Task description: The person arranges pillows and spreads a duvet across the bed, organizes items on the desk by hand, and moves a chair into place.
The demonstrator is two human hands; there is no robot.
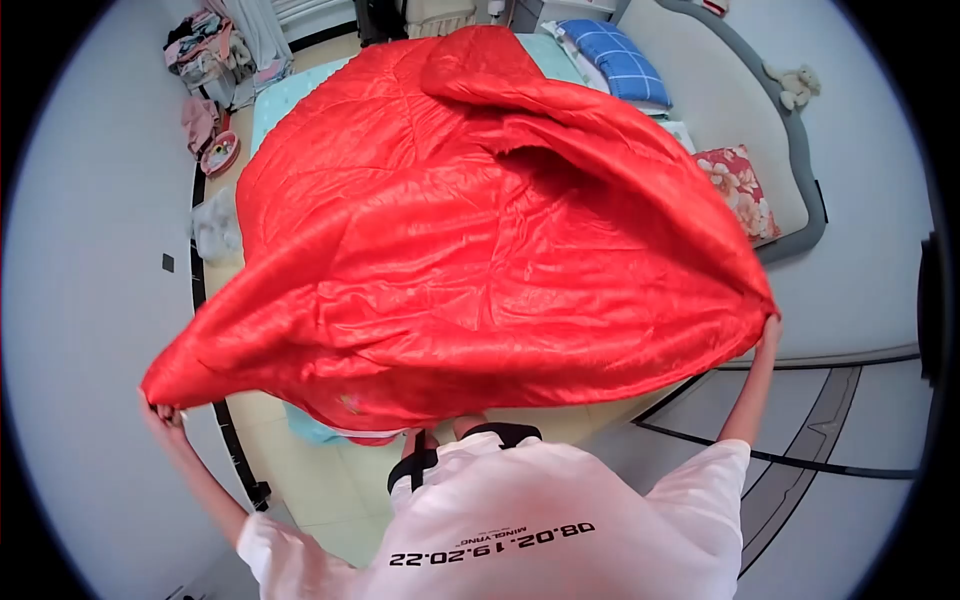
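Observation:
A large red quilt (400, 270) spreads over the bed, its near edge lifted and stretched between my two hands. My left hand (166, 412), at the far left, is closed on one corner of it. At the right, my right hand (771, 325) grips the other near corner. The raised fabric bulges upward, with a dark fold opening near its upper middle. Part of the light green bed sheet (290, 98) shows beyond the quilt's far left edge. Most of the fingers are hidden by the cloth.
A blue checked pillow (615, 60) and a red floral cushion (738, 190) lie by the grey-edged headboard (800, 150). Piled clothes (208, 45) and a pink basket (220, 153) are at the upper left. A wardrobe (810, 430) stands at the right.

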